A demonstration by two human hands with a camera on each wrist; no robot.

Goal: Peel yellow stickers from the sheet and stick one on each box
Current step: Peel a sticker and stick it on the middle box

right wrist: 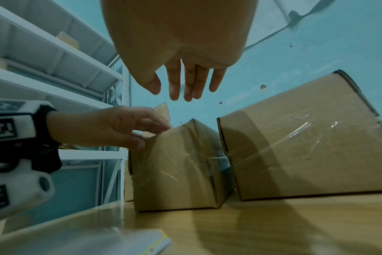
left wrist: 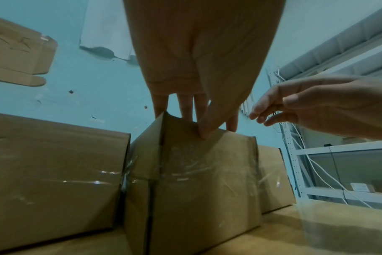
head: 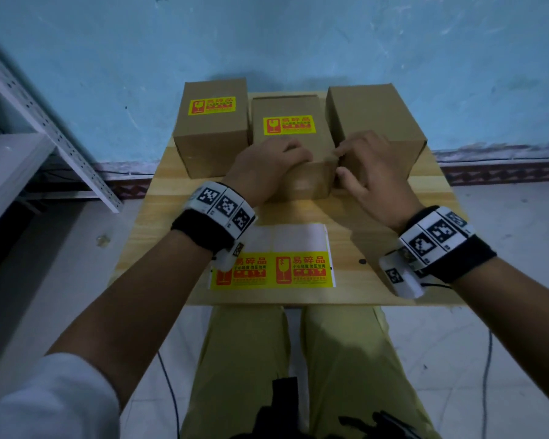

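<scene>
Three cardboard boxes stand in a row at the back of the wooden table. The left box and the middle box each carry a yellow sticker on top; the right box has a bare top. My left hand grips the middle box at its near top edge, fingers over the top and thumb on the front face. Beside it my right hand hovers between the middle and right boxes, fingers straight, holding nothing. The sticker sheet lies near the table's front edge with two yellow stickers on it.
A metal shelf unit stands at the left, and a blue wall rises close behind the boxes. My legs in khaki trousers are under the table's front edge. Cables run over the tiled floor.
</scene>
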